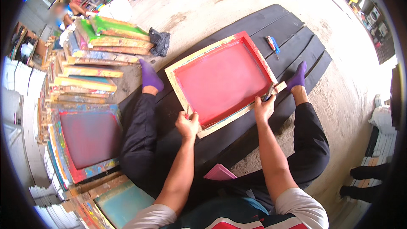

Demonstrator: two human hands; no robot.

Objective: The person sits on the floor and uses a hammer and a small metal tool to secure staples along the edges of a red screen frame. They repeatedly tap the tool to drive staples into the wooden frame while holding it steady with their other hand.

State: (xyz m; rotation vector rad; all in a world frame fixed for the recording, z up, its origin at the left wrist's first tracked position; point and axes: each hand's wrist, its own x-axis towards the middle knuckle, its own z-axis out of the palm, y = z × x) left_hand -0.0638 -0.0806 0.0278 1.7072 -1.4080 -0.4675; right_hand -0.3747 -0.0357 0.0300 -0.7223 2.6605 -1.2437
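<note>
Red screen-printing frame (223,79) gripped at near edge by both hands.
Left hand (188,124) fingers are closed on near-left corner, right hand (263,107) fingers closed on near-right corner; frame is laid flat on black board (271,27) between legs.

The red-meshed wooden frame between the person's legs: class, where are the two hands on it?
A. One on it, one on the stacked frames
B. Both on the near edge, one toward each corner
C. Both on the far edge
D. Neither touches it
B: the left hand and the right hand both grip the near edge of the frame, one toward each corner.
</note>
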